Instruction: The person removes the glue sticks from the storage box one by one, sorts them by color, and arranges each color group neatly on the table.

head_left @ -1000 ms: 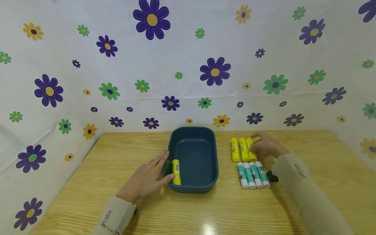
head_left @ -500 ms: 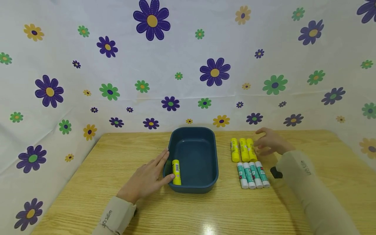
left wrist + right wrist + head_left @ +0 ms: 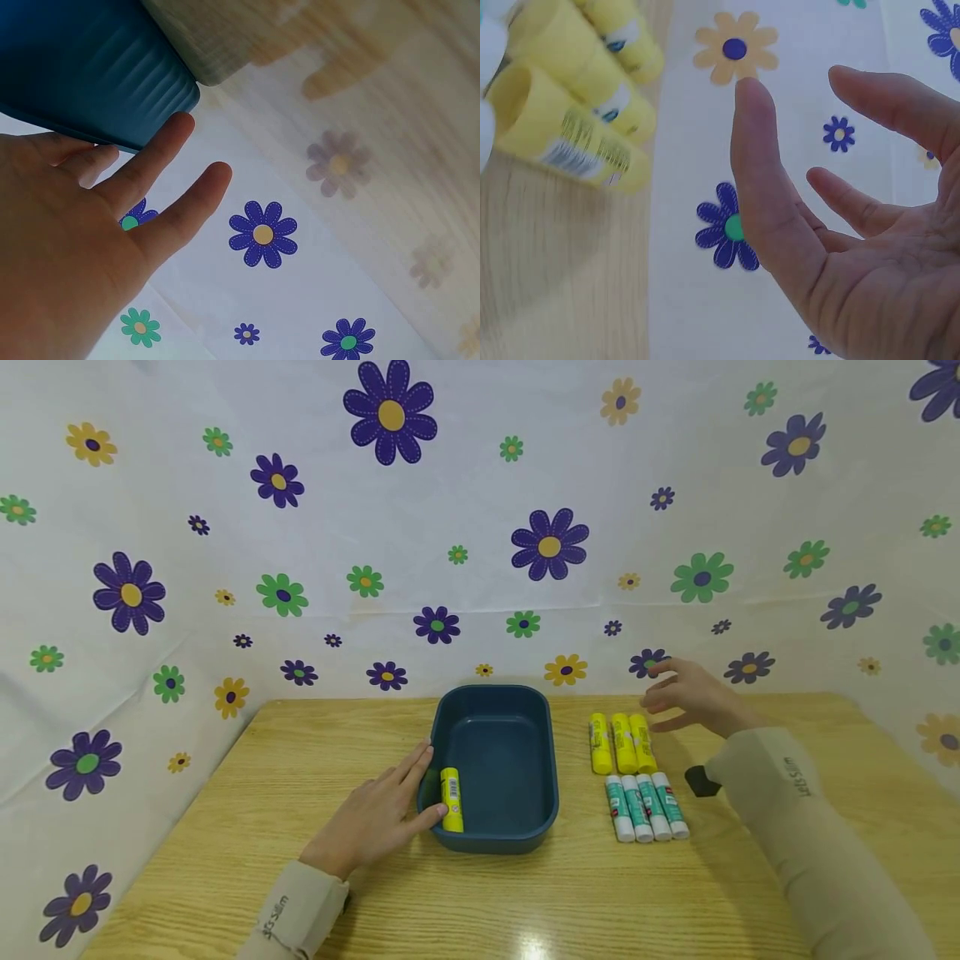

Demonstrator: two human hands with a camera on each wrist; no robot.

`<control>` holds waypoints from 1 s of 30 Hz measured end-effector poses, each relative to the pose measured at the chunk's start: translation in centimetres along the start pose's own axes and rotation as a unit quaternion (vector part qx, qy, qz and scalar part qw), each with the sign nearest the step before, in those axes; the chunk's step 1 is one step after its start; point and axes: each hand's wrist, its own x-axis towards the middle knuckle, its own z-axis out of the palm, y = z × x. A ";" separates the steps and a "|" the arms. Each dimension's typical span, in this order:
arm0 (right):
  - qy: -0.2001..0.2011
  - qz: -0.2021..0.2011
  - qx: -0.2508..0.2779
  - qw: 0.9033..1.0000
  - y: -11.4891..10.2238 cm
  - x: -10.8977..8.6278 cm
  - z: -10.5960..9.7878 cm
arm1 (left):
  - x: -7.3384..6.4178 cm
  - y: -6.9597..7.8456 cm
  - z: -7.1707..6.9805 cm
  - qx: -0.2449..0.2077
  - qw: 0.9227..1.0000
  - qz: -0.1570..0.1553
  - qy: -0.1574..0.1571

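My left hand [image 3: 375, 818] rests along the left side of a dark blue basin [image 3: 553, 760], fingers straight at its wall and thumb over the near rim. Inside the basin's near left corner lies one yellow glue stick [image 3: 452, 797]. In the left wrist view the fingertips meet the basin's ribbed outer wall [image 3: 112, 82]. My right hand [image 3: 693, 697] is raised just behind and right of three yellow glue sticks [image 3: 622, 743] lying side by side. Its fingers are spread and loosely bent around nothing, which the right wrist view [image 3: 855, 217] also shows.
Several green-and-white glue sticks [image 3: 647, 808] lie in a row just in front of the yellow ones. The wooden table [image 3: 570, 902] backs onto a white flower-print cloth [image 3: 465, 510] at its far edge.
My right hand has drawn off the rightmost yellow glue stick, lifting up and back, its fingers loosening. The glue sticks, the basin and my left hand stay put.
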 end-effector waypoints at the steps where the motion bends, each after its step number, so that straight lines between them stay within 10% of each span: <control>1: -0.001 -0.002 0.001 1.000 -0.3 0.0 0.2 | 0.0 0.0 0.0 -0.001 1.000 0.000 0.000; 30: -0.065 -0.068 0.054 0.994 -6.4 1.7 9.2 | -0.1 -0.3 0.1 0.030 0.998 0.038 0.034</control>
